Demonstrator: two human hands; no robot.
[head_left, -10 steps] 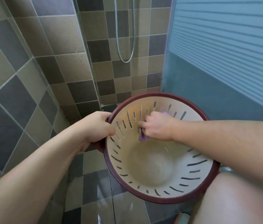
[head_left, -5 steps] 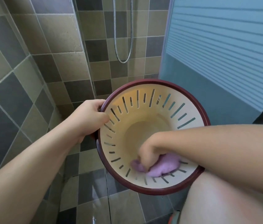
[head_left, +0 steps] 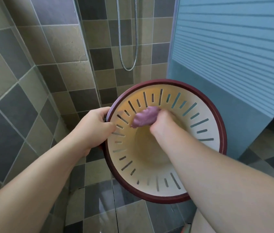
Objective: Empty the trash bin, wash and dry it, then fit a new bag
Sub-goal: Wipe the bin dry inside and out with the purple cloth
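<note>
My left hand point(head_left: 93, 127) grips the slotted bin's point(head_left: 208, 148) dark red rim while my right hand point(head_left: 162, 122), fingers curled, presses a purple cloth point(head_left: 143, 118) against its cream inner wall.

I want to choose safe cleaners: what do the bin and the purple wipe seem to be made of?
Bin: probably moulded plastic, smooth cream wall with cut slots and a dark red rim. Purple wipe: seemingly soft cloth, bunched in the right hand; it could be sponge.

Below my arms is the floor point(head_left: 97, 204), made of square tiles in grey and beige, and it looks wet and shiny in the lower middle of the frame. I see nothing lying directly on it there.
</note>
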